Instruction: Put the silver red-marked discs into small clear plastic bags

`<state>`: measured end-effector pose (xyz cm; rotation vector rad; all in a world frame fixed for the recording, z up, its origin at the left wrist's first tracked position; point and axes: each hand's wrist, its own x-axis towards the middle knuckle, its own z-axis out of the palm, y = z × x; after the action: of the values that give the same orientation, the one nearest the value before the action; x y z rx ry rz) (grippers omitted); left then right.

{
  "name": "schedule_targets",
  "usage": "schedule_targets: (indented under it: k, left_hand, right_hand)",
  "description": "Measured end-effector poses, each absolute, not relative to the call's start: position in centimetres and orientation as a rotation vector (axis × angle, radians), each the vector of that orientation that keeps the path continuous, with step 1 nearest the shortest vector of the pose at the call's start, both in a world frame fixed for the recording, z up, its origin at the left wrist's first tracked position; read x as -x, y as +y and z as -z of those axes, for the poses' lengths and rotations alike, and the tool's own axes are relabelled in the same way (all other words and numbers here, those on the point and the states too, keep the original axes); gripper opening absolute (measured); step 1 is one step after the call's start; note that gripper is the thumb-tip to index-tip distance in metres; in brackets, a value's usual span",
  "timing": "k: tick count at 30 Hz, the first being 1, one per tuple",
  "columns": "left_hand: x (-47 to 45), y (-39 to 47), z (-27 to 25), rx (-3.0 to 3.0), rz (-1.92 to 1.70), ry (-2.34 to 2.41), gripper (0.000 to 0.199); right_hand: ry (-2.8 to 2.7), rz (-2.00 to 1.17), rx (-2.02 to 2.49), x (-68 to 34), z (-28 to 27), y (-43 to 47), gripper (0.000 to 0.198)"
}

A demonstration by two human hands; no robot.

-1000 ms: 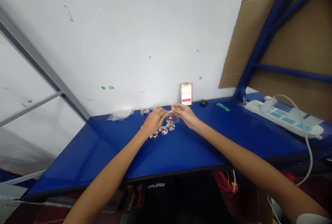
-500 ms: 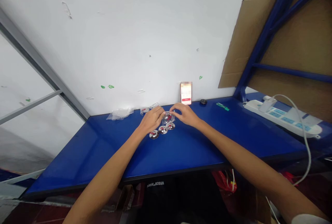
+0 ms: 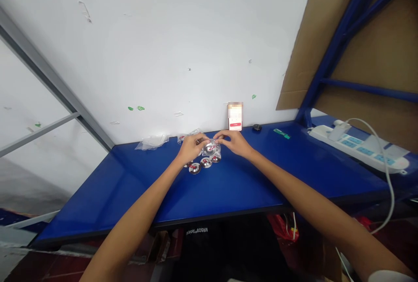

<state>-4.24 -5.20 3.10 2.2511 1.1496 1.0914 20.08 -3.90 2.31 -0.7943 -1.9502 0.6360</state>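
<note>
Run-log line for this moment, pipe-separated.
left hand: pinching clear bag | right hand: pinching same bag | bag: shiny disc inside | nearby: more shiny discs on blue table

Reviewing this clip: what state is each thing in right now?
Clear bag, with a shiny disc inside
Left hand, pinching the bag
Right hand, pinching the bag
Loose discs, lying on the blue tabletop
Plastic bags, lying together
Phone, propped upright, screen lit
Power strip, charger plugged in
</note>
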Motion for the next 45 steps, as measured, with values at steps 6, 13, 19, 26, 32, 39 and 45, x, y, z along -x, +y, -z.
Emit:
schedule_targets:
  k: [6,13,19,26,32,39,45]
  left_hand:
    - [4.4,-5.4,-4.0,-2.304,-1.080,1.072,0.026]
    - [4.2,-5.1,-2.9,-2.370,-1.051,1.088,0.022]
    - [4.2,-5.3,-2.9,-2.410,-0.975,1.163,0.025]
    - [4.5,-5.4,-3.3,-2.380,-0.973,1.148,0.028]
    - [4.5,-5.4,-3.4,-2.260,-0.973,1.203,0.027]
    - [4.0,-5.7,-3.4,-2.308,-1.065,1.122,0.027]
    - [3.9,-5.5,-3.4,-2.402,-1.119,1.064,0.021]
  right_hand:
    - [-1.814,-0.816,0.801,-20.6,-2.5,-3.4,0.021]
    - [-1.742,-0.790,0.825,-19.9,-2.1,-3.6,0.020]
    - [-1.780,-0.720,0.820,-19.3,-2.0,-4.3,0.021]
    - [-1.730,-0.834,0.823,-19.4,-1.2,-3.5,0.026]
    - [-1.627,-0.961,0.883,-19.6,-1.0,-3.0,0.032]
    - [-1.546,-1.061,0.842,-19.3,-0.9,-3.2,0.037]
    - [-1.568,-1.091,0.815,-18.8,-0.6,-3.4,0.038]
